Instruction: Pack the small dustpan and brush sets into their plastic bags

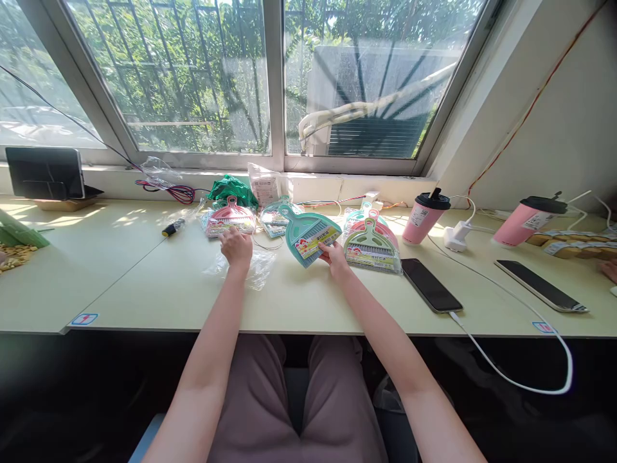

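**Teal dustpan set lifted at the window table**

My right hand (334, 255) held the teal dustpan set (308, 235) by its lower edge, my grip closed on it, tilted just above the table (144, 283). My left hand (236, 247) rested, fingers loosely curled, on a clear plastic bag (255, 267), just below a pink dustpan set (230, 218). A phone (430, 285) lay to the right.

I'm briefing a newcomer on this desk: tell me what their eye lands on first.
First the teal dustpan-and-brush set that the right hand holds up at mid-desk. Next the left hand resting on a clear plastic bag, with a pink set just behind. On the right stand two pink cups by a dark phone.
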Available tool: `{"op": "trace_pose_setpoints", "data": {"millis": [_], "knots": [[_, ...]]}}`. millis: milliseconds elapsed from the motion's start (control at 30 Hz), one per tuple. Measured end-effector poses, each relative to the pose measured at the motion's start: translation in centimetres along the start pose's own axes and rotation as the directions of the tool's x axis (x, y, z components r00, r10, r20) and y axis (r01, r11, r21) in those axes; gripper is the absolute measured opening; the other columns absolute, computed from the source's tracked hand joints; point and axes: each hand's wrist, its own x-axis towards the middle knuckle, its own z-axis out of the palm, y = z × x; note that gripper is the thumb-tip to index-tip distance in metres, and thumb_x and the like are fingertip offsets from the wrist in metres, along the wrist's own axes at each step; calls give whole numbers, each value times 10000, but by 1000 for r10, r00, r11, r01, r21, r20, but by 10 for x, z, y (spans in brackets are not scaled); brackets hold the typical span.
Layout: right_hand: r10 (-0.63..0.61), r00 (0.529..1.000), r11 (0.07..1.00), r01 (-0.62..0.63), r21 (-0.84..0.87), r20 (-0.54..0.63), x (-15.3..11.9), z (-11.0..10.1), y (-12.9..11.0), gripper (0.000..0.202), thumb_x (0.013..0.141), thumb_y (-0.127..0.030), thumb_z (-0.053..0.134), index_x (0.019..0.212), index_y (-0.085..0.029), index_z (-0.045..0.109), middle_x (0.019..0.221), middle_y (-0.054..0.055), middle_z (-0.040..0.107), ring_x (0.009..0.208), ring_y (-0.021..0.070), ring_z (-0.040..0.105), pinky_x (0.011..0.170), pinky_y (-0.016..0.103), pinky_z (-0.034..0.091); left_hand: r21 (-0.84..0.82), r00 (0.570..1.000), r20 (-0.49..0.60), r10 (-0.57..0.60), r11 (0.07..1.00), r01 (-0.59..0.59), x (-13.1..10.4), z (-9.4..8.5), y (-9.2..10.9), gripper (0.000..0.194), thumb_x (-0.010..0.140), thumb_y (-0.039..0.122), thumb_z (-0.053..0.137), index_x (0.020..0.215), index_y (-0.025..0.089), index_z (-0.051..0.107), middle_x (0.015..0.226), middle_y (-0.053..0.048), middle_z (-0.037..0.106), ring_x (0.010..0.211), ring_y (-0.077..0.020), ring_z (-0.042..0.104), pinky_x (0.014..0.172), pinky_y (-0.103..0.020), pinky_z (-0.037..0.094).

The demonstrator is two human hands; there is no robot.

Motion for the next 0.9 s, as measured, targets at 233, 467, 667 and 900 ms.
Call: {"op": "trace_pose_setpoints", "data": {"millis": [233, 467, 667, 900], "knots": [[16, 1000, 1000, -16, -22, -6, 2, -1, 2, 253, 783, -88, 759, 946, -214, 612, 852, 11, 778, 792, 188, 773, 808, 343, 670, 314, 942, 334, -11, 944, -100, 2, 2, -4, 456, 912, 452, 576, 1076, 50, 718, 1159, -325, 681, 1233, -451, 552, 1014, -526, 390], [11, 1000, 1000, -11, -23, -17, 3, -2, 3, 262, 771, -98, 782, 938, -219, 620, 891, 10, 782, 787, 180, 770, 812, 337, 669, 279, 939, 344, -5, 955, -98, 6, -5, -9, 492, 845, 154, 581, 1323, 37, 581, 1176, -275, 704, 1174, -369, 649, 993, -448, 417], [12, 1000, 1000, -12, -11, -17, 1, -3, 2, 212, 821, -70, 716, 953, -212, 631, 842, -5, 769, 740, 155, 750, 829, 324, 664, 254, 961, 273, -47, 967, -25, 9, -4, -14, 631, 913, 506, 587, 1300, 8, 600, 1106, -330, 694, 1090, -468, 651, 955, -551, 435], [15, 1000, 1000, -15, -22, -16, 2, -3, 3, 231, 798, -66, 743, 937, -213, 631, 827, -7, 763, 726, 157, 747, 821, 329, 668, 287, 917, 400, 6, 949, -132, 11, -6, -13, 358, 864, 368, 645, 1066, 88, 740, 1064, -271, 714, 1048, -405, 676, 827, -428, 501]]}}
